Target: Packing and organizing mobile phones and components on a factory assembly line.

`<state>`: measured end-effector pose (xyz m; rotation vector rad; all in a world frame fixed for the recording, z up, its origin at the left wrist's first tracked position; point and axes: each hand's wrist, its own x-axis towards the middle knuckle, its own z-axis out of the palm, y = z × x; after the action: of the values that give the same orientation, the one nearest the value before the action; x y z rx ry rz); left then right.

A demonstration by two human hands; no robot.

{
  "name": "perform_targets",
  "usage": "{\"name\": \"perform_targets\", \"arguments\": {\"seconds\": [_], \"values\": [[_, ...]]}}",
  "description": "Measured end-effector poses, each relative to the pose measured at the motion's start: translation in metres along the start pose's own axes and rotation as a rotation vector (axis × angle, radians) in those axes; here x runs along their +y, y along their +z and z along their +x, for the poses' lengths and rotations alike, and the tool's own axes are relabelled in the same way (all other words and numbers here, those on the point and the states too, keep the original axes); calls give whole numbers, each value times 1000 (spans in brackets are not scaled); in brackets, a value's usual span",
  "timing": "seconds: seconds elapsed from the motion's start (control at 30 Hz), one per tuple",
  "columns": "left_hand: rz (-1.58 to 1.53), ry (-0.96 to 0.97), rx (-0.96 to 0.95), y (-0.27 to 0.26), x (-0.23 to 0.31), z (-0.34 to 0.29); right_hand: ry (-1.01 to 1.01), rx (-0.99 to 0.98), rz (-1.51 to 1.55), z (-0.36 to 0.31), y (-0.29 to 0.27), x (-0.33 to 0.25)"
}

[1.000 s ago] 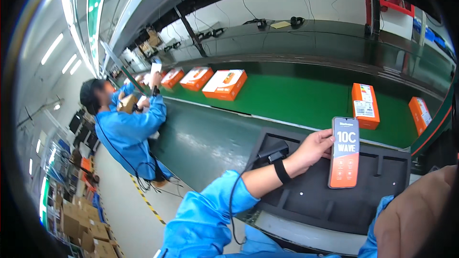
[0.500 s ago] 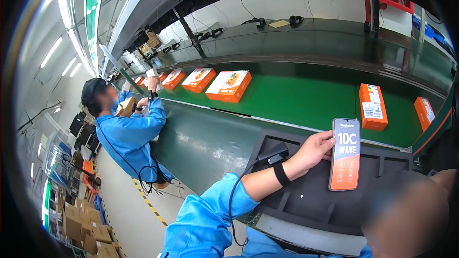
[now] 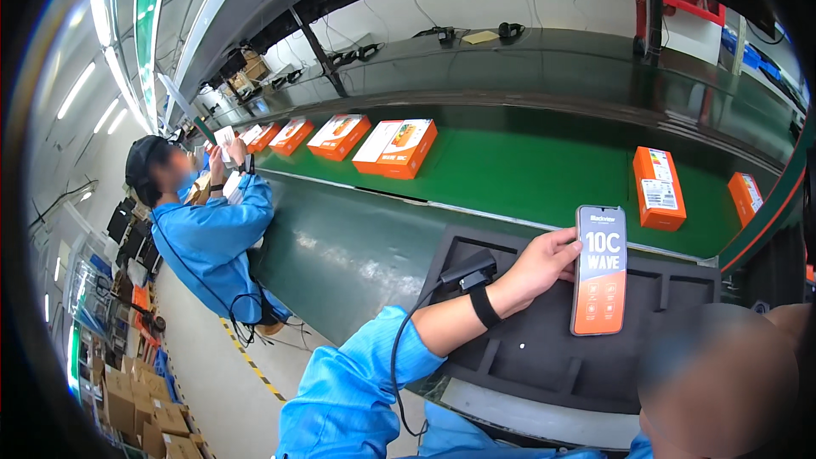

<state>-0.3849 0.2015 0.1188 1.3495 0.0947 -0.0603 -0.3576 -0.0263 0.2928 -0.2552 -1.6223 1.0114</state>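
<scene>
My left hand pinches the upper left edge of a smartphone, thumb and fingers closed on its side. The phone stands lengthwise, its face toward me, with a grey upper part and an orange lower part. Beneath it lies a black compartmented tray, with a small white speck on its surface. A black strap circles my left wrist, with a small black device and a cable on it. My right hand cannot be made out; a blurred patch covers the lower right.
Orange and white boxes line the green belt beyond the tray; another box stands at the right. A co-worker in blue handles a white item on the left. Brown cartons are piled on the floor at lower left.
The whole view has shifted slightly, moving most things left. My left hand keeps its grip on the phone. The co-worker's hands have come together around the white item.
</scene>
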Motion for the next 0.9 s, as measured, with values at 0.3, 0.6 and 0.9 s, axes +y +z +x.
{"name": "perform_targets", "arguments": {"seconds": [0.3,0.6,0.9], "values": [[-38,11,-11,-3,3,-4,37,-20,16,11,-2,3],[-49,24,19,-10,1,-8,98,-46,73,31,1,15],[-98,99,46,-13,5,-7,331,196,114,44,5,38]]}}
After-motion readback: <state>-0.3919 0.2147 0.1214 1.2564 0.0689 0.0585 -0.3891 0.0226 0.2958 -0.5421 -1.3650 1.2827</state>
